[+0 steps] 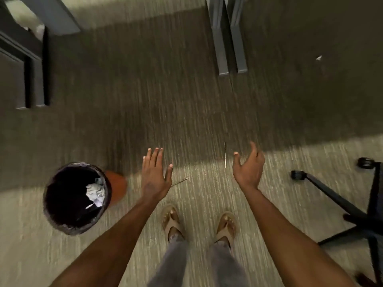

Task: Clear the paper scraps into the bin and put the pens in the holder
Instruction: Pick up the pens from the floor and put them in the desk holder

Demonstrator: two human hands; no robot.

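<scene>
Basically: round black wire-mesh bin [75, 198] stands upright on grey striped carpet [145, 110], mouth up, crumpled white paper scraps [95, 193] inside. Left hand [154, 175] just right of bin, fingers straight, spread, holding nothing. Right hand [248, 168] further right, palm up, loosely curled, holding nothing. Black swivel chair base [352, 216] far right of bin.

The whole view is being smeared by motion blur. An orange object [117, 186] behind the bin [75, 198] is being half hidden by its rim and cannot be identified. Right of the bin, the chair base [339, 200] is being cut off by the frame edge.
</scene>
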